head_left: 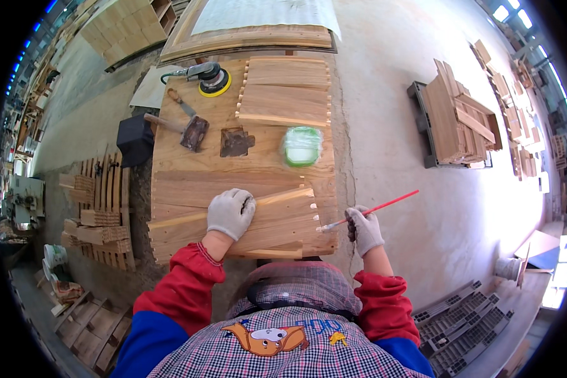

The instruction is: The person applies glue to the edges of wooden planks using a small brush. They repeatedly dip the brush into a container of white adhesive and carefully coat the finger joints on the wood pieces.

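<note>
While your left hand (231,214) lies on the boards (272,225) below centre-left, whether gripping you cannot tell, your right hand (364,231) pinches the brush (394,200) right of centre, its tip beside the boards' right end.

We record: grey concrete floor (384,126), cracked; dark slatted pallets (463,322), lower right; bright panes (524,19), upper right, probably windows.
</note>
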A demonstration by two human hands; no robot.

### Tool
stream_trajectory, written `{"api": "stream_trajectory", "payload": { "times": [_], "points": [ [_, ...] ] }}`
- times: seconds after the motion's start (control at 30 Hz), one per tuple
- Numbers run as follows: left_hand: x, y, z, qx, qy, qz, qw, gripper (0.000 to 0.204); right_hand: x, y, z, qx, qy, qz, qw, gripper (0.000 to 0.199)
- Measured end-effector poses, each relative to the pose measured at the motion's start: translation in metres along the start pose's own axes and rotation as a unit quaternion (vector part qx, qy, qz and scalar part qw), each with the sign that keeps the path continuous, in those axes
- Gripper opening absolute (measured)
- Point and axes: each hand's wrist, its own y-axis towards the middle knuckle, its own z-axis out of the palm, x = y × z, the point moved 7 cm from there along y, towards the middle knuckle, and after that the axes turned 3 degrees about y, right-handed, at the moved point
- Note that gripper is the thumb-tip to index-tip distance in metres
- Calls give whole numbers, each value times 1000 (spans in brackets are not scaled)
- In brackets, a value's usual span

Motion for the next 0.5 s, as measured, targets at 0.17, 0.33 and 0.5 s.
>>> {"api": "stream_trajectory", "payload": {
  "times": [0.17,0.33,0.5],
  "points": [
    [-3,1,-2,14,-3,-5,1000,17,-7,-10,9,57,-24,-50,997,20],
    [0,0,1,11,8,-5,1000,16,-9,-20,10,74,-14,-81,994,16],
    [0,1,1,12,8,-3,1000,16,-7,-25,8,90,-11,-68,994,12]
  ]
}}
